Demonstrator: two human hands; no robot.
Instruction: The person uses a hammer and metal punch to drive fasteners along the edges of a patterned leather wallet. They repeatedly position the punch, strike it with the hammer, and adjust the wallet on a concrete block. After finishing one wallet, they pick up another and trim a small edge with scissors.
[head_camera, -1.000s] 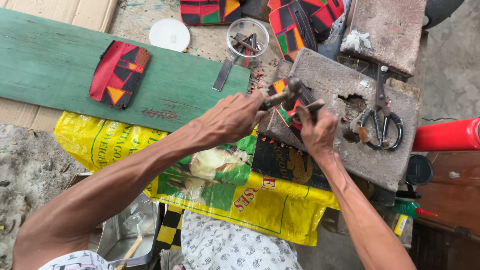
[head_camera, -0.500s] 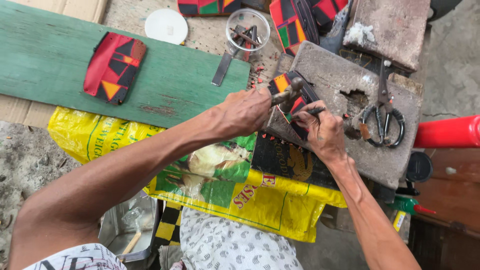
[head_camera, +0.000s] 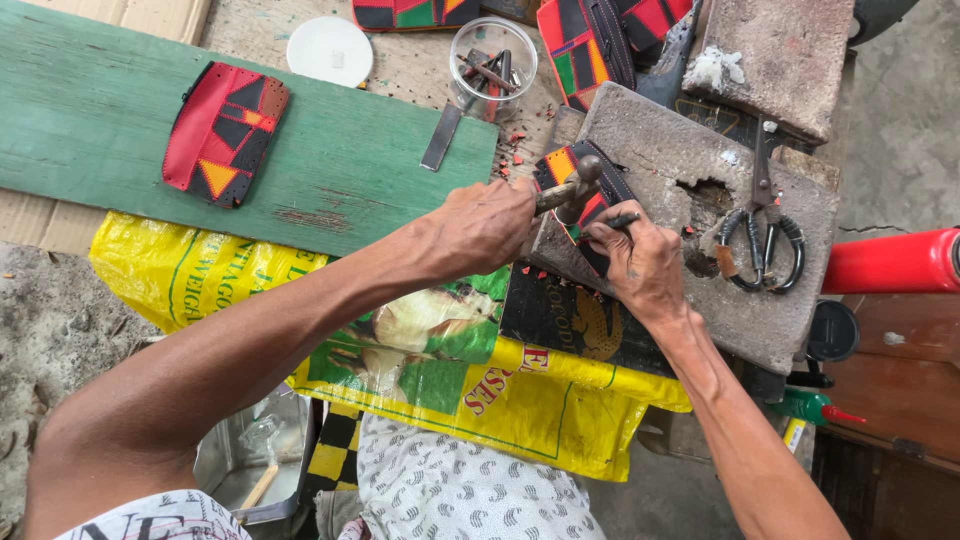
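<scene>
Left hand (head_camera: 485, 225): clenched round the handle of a small hammer (head_camera: 575, 190), the metal head lying directly over the workpiece; right hand (head_camera: 640, 262): fingers pinched on a thin dark punch (head_camera: 622, 220) held low against the workpiece, knuckles resting at the near edge of the stone; workpiece: a patchwork leather strap (head_camera: 572, 175) in red, orange, green and black, laid on a grey stone slab (head_camera: 680, 170), sitting between the two hands and partly covered by the hammer head and the right fingers; the left hand is just beside it on the left, the right hand touching it from below and right; scissors (head_camera: 762, 235) with black handles lie on the same slab, to the right of the right hand and apart from it; green painted board (head_camera: 100, 110) lies to the left, bearing a red patchwork pouch (head_camera: 222, 130) and a flat metal blade (head_camera: 441, 137) at its right end; clear round container (head_camera: 492, 55) holding small metal tools stands beyond the board, with a white lid (head_camera: 330, 50) beside it; more patchwork leather pieces (head_camera: 590, 45) lie at the top; a yellow printed sack (head_camera: 470, 390) is spread under both forearms; a red cylinder (head_camera: 890, 262) lies at the right edge.
</scene>
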